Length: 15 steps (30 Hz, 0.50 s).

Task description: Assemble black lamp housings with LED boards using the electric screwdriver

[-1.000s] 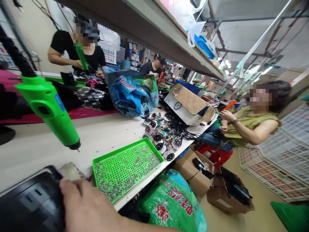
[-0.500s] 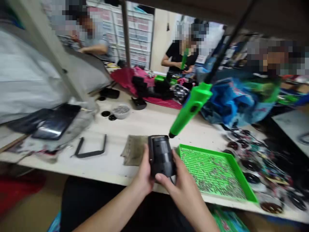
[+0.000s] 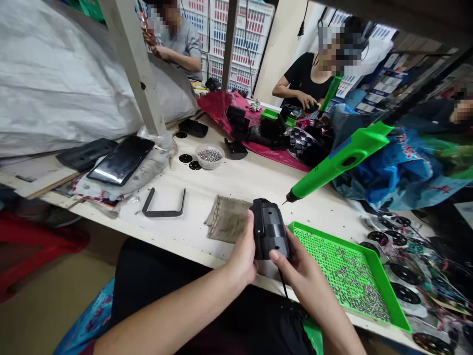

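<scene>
Both hands hold a black plastic housing [image 3: 273,229] with a cord hanging below it, just over the table's front edge. My left hand [image 3: 242,251] is closed along its left side, fingers mostly hidden behind. My right hand [image 3: 301,266] grips the lower right, its thumb on the housing's near face. A green electric screwdriver [image 3: 336,160] hangs just beyond, its bit pointing down and left near the housing. A folded brown cloth [image 3: 227,217] lies left of my hands. Right of them sits a green tray [image 3: 295,228] of small screws.
A black U-shaped bracket [image 3: 164,213], a tub of small metal parts [image 3: 209,157] and a phone [image 3: 121,160] lie to the left. Wired discs [image 3: 404,271] crowd the right side. A grey post [image 3: 136,69] rises at left. Two people sit across the table.
The whole view has shifted, so the table contents appear farther right and sharper. The housing stays in both hands, turned slightly. Across the table, a co-worker's hands have moved.
</scene>
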Motion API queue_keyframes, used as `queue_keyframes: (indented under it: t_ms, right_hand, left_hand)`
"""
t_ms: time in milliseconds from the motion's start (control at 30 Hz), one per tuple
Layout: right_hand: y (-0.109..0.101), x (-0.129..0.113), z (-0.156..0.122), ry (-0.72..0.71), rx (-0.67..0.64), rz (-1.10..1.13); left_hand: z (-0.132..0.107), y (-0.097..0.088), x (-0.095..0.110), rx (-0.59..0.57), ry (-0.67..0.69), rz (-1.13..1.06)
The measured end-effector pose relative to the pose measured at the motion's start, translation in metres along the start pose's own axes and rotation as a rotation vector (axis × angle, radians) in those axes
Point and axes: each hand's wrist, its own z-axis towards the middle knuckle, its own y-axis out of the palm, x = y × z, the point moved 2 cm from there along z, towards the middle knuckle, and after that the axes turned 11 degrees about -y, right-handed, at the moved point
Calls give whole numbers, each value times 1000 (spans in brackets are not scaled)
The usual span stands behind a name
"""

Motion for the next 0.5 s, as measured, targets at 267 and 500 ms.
queue_keyframes:
  t_ms: [267,500]
  right_hand:
    - [-1,-2,8,80,-89,20]
    - [12,-19,-5,36,32,-299]
  left_hand:
    - [4,6,-1,39,42,-80]
    - [-1,2,-4,-61,-21,-64]
